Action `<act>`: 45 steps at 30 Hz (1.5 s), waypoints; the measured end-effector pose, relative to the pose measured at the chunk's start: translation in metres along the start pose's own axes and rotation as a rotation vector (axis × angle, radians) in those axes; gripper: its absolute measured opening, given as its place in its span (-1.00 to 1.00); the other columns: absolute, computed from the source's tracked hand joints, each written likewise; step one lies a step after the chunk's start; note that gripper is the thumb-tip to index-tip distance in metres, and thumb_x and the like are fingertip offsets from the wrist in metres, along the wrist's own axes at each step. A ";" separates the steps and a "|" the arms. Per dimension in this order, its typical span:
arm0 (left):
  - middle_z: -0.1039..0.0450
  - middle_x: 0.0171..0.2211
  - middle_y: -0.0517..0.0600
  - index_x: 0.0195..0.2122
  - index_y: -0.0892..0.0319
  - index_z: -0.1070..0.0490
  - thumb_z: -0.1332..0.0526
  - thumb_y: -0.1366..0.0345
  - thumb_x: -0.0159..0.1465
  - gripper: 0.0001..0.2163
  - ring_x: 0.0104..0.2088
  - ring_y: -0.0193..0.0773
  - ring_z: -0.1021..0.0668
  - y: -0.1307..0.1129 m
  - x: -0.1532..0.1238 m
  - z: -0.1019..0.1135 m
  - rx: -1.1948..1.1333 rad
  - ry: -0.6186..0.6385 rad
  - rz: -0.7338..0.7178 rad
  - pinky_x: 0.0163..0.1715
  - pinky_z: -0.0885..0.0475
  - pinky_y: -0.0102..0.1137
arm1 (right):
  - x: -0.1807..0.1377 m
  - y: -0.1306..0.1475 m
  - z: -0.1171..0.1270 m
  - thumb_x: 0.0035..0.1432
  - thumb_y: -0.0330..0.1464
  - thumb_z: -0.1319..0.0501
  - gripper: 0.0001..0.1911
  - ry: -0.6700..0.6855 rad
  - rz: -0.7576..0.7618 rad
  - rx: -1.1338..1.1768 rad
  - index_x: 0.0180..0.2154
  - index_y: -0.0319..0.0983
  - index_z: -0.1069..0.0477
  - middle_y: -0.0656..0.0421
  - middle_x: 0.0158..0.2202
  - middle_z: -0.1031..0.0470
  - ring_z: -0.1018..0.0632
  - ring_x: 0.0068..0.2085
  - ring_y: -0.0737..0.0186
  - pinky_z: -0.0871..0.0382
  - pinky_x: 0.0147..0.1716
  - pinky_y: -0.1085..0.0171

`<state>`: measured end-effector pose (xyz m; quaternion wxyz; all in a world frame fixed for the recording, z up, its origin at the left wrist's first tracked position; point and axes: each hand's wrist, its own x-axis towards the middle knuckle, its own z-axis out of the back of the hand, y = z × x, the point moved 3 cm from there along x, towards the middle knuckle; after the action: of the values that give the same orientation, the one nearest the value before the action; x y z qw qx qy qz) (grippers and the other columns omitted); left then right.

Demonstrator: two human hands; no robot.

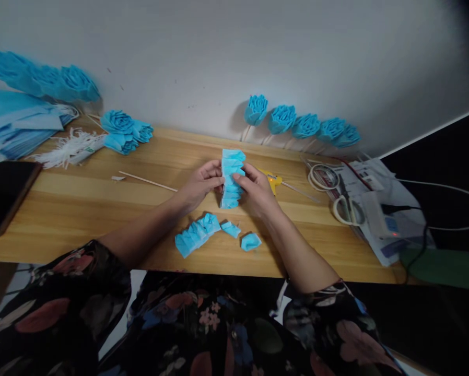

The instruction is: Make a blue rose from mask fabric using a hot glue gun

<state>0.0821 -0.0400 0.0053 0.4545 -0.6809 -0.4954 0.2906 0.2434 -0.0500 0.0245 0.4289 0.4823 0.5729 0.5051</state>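
Observation:
Between my two hands a pleated light-blue strip [231,163] stands upright above the wooden table. My left hand [201,184] pinches its left edge, and the fingers behind it are partly hidden. On the other side my right hand [259,190] grips the right edge, thumb across the front folds. Just below lies a second pleated blue strip [197,235], with a small blue scrap [231,229] and a folded blue piece [250,242] to its right. A thin wooden stick [148,181] reaches toward my left forearm. Behind my right hand, a yellow glue gun [272,181] is partly covered.
Several blue flowers on sticks [282,119] lean on the wall. More blue flowers [119,122], face masks [15,125], white cords [72,149] and a phone [9,196] occupy the left. Scissors [349,210], tape rolls [324,177] and a power strip [379,214] lie right.

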 end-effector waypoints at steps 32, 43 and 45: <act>-0.57 -0.34 -0.07 -0.09 0.17 -0.53 -0.48 0.29 0.13 -0.67 -0.37 -0.33 -0.56 0.000 -0.001 -0.001 -0.079 -0.072 0.060 -0.28 -0.46 -0.39 | 0.003 0.000 0.004 0.02 -0.15 -0.45 -0.71 -0.044 0.010 -0.014 -0.23 -0.13 -0.57 0.27 -0.36 -0.51 -0.46 -0.35 0.28 -0.36 -0.32 0.27; -0.56 -0.33 -0.10 -0.17 0.17 -0.50 -0.48 0.42 0.14 -0.74 -0.34 -0.35 -0.58 0.000 0.002 0.002 -0.095 -0.111 0.014 -0.23 -0.47 -0.42 | 0.002 -0.005 0.001 0.01 -0.16 -0.46 -0.59 -0.014 0.037 -0.084 -0.08 -0.14 -0.63 0.21 -0.26 -0.63 -0.55 -0.25 0.21 -0.47 -0.24 0.21; -0.54 -0.38 -0.12 -0.19 0.17 -0.51 -0.46 0.45 0.13 -0.76 -0.38 -0.38 -0.56 0.001 0.002 0.003 -0.098 -0.115 0.011 -0.27 -0.46 -0.44 | 0.002 -0.006 0.002 0.01 -0.20 -0.45 -0.57 -0.020 0.042 -0.085 -0.03 -0.12 -0.63 0.21 -0.24 -0.63 -0.56 -0.24 0.20 -0.47 -0.23 0.21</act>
<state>0.0810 -0.0370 0.0038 0.3898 -0.6872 -0.5305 0.3073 0.2440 -0.0481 0.0187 0.4440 0.4804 0.5365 0.5331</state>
